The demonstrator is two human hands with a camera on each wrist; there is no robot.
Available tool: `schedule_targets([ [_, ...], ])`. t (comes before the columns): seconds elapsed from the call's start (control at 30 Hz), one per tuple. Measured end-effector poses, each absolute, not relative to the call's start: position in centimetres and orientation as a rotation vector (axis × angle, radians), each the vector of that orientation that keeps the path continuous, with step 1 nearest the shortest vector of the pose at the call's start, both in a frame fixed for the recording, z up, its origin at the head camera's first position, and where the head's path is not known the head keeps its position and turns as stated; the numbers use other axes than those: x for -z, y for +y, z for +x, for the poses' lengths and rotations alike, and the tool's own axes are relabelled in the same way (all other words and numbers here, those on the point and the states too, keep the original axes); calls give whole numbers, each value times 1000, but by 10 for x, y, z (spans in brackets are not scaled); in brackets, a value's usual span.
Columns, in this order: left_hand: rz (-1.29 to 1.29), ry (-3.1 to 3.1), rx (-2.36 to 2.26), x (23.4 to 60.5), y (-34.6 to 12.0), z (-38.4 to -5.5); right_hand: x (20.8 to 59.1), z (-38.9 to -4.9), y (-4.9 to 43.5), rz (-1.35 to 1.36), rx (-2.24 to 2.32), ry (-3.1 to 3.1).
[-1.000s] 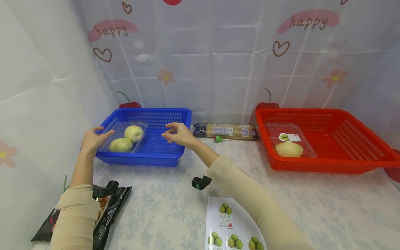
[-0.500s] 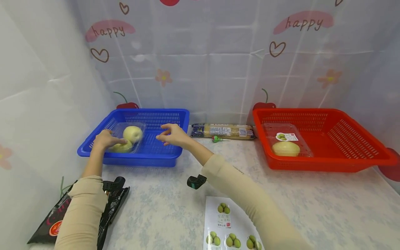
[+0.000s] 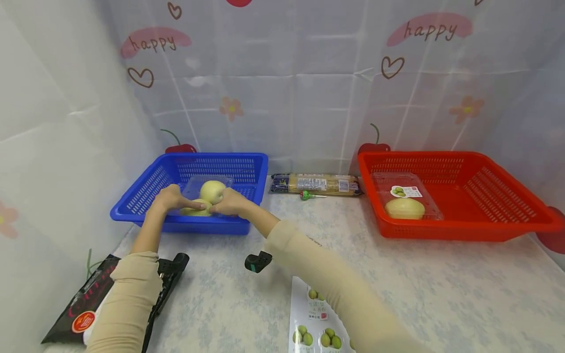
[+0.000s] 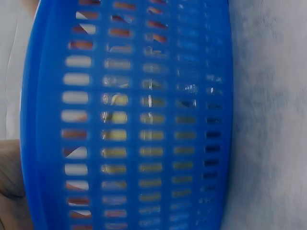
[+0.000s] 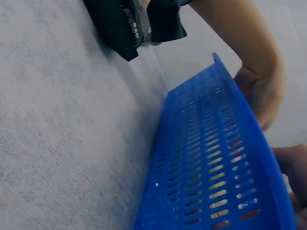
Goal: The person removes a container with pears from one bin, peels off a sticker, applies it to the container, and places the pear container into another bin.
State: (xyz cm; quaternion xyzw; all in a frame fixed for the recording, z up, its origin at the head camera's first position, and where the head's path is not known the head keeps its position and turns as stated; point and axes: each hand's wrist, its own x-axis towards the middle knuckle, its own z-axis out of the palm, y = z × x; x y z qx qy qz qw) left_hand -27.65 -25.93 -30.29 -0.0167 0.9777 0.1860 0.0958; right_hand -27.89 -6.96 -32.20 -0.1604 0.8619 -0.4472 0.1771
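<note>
In the head view, a clear plastic box (image 3: 192, 185) with two pale yellow-green fruits lies inside the blue basket (image 3: 207, 227). One fruit (image 3: 213, 190) is at the back; the nearer one (image 3: 194, 211) is partly covered by fingers. My left hand (image 3: 171, 198) holds the box's left side and my right hand (image 3: 230, 202) its right, with both thumbs over the top. The basket wall (image 4: 45, 120) fills most of the left wrist view and hides the fingers. From the right wrist, the basket side (image 5: 201, 158) shows, with both hands beyond its rim.
On the right stands a red basket (image 3: 468, 229) holding another clear box (image 3: 423, 186) with one pale fruit and a label. Between the baskets lie a noodle pack (image 3: 315, 184) and a lollipop (image 3: 306, 195). A sticker sheet (image 3: 304, 314) and black packets (image 3: 84, 309) are nearer.
My left hand has come down onto the box from the basket's left rim. The box has slid right inside the basket. My right hand has moved left and down to meet it.
</note>
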Motion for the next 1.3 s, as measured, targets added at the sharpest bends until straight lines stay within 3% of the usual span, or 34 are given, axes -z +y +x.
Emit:
schedule_targets([
  [0.53, -38, 2733, -844, 307, -254, -282, 324, -282, -71, -226, 1407, 2422],
  [0.9, -15, 2852, -1148, 298, -253, -267, 314, -278, -58, -384, 1566, 2430],
  [1.3, 160, 2882, -1579, 275, -228, -253, 281, -277, 4, -476, 1848, 2157],
])
